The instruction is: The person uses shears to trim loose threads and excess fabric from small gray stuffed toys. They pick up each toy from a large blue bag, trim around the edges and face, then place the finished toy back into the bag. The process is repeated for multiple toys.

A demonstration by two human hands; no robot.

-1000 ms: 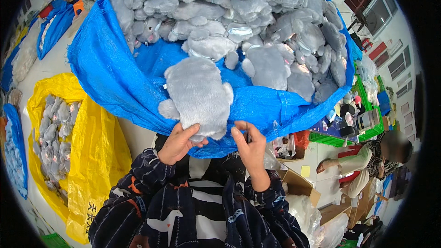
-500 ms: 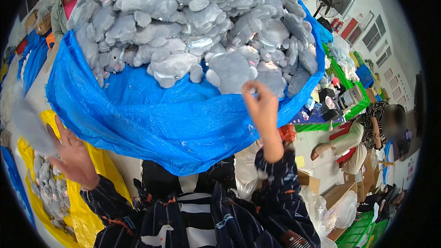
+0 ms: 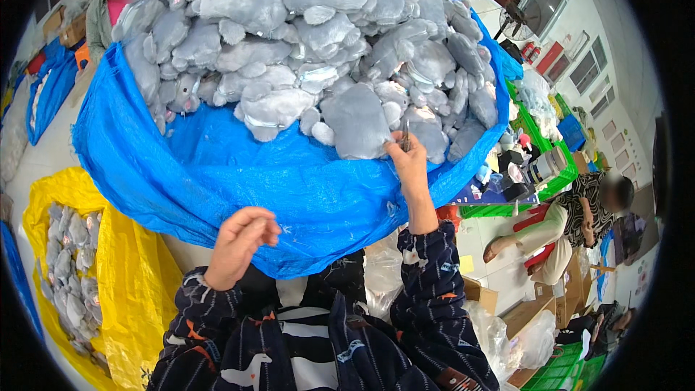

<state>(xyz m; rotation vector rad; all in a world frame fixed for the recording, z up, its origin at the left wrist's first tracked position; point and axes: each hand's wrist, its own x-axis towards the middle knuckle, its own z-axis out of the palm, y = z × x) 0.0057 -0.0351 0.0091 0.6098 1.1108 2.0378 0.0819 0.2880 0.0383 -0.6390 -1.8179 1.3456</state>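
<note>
A large heap of grey plush toys (image 3: 279, 112) fills a blue woven sheet (image 3: 239, 195) in front of me. My right hand (image 3: 410, 166) is at the heap's near edge, beside a plush toy lying with its flat grey side up (image 3: 355, 123). Its fingers are closed around small thread snips (image 3: 405, 130), whose dark metal tip points away from me. My left hand (image 3: 242, 241) hovers over the near edge of the sheet, fingers loosely bent and nothing in them.
To the left, a yellow sack (image 3: 137, 275) holds more small grey plush toys (image 3: 72, 268). One person (image 3: 116, 0) is at the far left; another (image 3: 579, 217) sits at the right. Green crates (image 3: 536, 116), a cardboard box (image 3: 532, 311) and clear plastic bags stand on the right.
My left hand has come back rightward from near the yellow sack, where a blurred grey plush toy was in the air beside it. My right hand has moved slightly down at the heap's edge.
</note>
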